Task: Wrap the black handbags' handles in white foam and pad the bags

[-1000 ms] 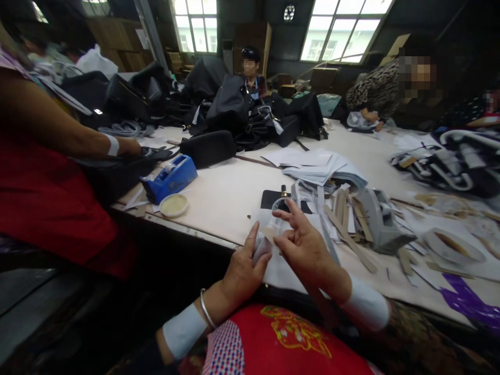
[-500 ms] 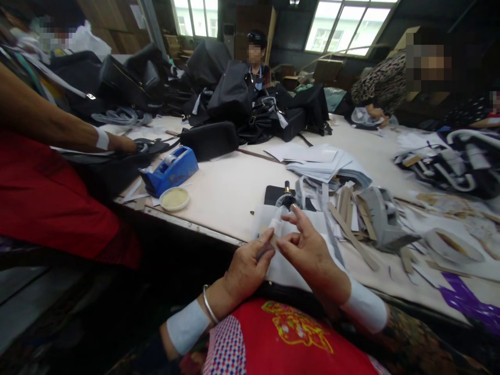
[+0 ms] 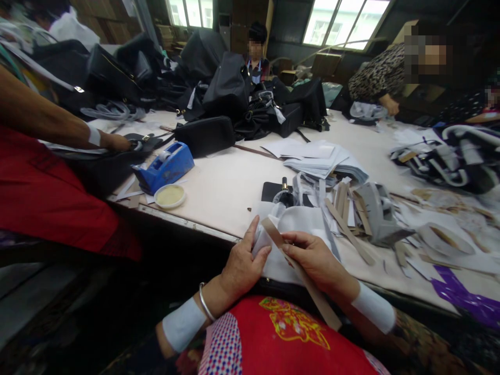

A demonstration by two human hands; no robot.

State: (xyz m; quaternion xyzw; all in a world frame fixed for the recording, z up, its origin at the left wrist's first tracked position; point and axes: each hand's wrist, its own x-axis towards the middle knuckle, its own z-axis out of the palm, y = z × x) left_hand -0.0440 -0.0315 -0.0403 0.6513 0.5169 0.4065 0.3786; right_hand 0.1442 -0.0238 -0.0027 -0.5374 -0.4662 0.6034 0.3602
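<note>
My left hand (image 3: 244, 263) pinches the edge of a white fabric piece (image 3: 300, 224) at the near edge of the table (image 3: 222, 192). My right hand (image 3: 314, 260) is closed on a long tan strip (image 3: 300, 276) that runs diagonally from the white piece down toward my lap. Both wrists wear white bands, and a silver bangle sits on the left one. A small dark bottle (image 3: 284, 195) stands on a black patch just behind the white piece.
Loose tan strips (image 3: 347, 219), a grey tape dispenser (image 3: 377, 213), stacked white sheets (image 3: 320, 159) and a tape roll (image 3: 443, 237) lie right. A blue tape dispenser (image 3: 164, 166) and round tin (image 3: 169, 196) sit left, beside a red-clad person's arm (image 3: 58, 127). Black bags (image 3: 230, 99) are piled behind; other people work opposite.
My right hand, open with fingers spread before, has closed on the tan strip and drawn it out toward my lap. My left hand stays on the white piece.
</note>
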